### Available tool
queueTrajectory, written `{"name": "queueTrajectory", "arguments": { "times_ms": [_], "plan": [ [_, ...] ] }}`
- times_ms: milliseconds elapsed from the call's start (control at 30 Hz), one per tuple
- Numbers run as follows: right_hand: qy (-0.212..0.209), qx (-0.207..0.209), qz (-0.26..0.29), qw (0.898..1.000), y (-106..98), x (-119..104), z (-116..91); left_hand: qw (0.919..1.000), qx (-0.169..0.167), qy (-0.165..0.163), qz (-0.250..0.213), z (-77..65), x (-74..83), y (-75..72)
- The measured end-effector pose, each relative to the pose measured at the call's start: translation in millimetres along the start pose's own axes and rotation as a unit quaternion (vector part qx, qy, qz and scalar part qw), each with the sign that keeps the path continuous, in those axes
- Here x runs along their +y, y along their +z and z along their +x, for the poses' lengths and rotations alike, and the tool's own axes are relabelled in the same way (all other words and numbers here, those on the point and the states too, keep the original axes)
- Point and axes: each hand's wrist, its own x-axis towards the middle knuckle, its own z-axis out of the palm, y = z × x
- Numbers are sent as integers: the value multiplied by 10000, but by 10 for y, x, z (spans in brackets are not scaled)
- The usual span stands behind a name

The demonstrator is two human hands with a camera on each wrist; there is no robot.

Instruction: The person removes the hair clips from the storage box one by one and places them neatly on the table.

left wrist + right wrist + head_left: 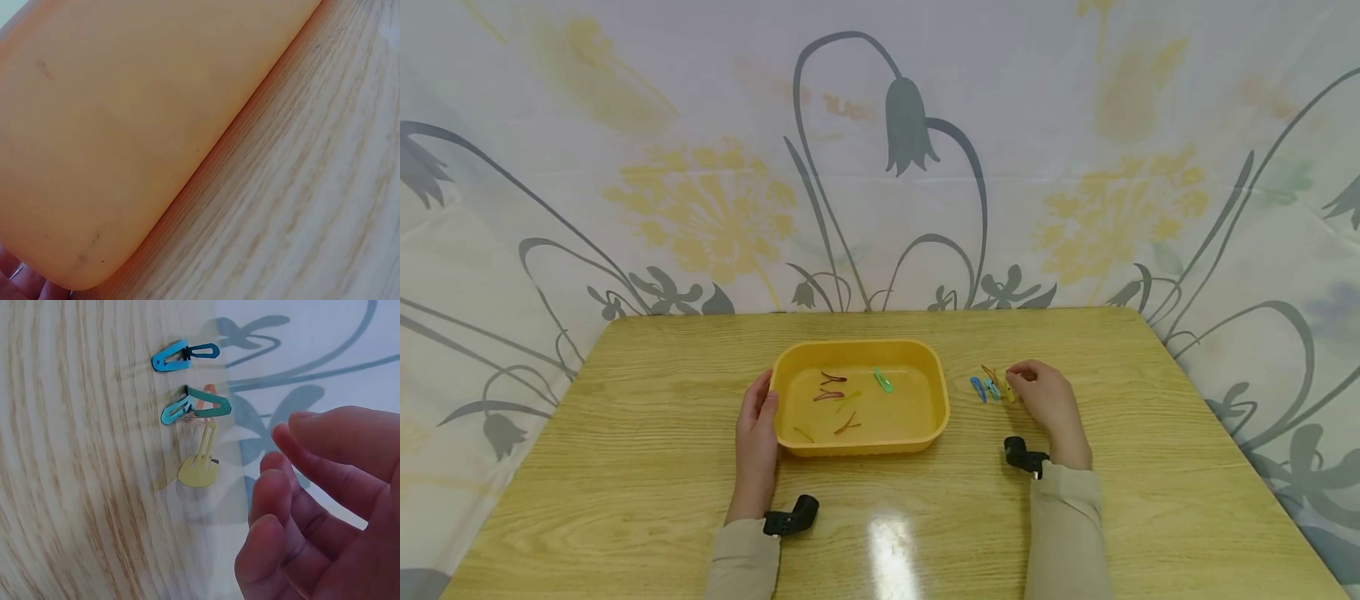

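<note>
A yellow plastic tray [862,444] stands on the table with several snap hair clips inside, among them a green hair clip [882,381] and an orange hair clip [847,423]. My left hand [757,433] holds its left end; in the left wrist view only some fingers [28,284] show at the tray's corner. Right of the tray lies a small group: a blue hair clip [172,359], a teal hair clip [212,403], a yellow hair clip [199,472] and an orange one partly hidden. My right hand [1047,398] hovers beside the yellow clip, fingers loosely bent, nothing between them.
The wood-grain table [625,467] reaches back to a flower-printed cloth [865,208]. A dark camera mount sits on each wrist, the left mount [792,517] near the tray's front corner.
</note>
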Motion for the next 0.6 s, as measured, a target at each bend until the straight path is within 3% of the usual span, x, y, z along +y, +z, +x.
{"name": "queueTrajectory", "arguments": {
  "times_ms": [600],
  "plan": [
    [-503, -59, 471, 9976, 74, -213, 14, 10000, 62, -4, 61, 0, -35, -7]
  ]
}}
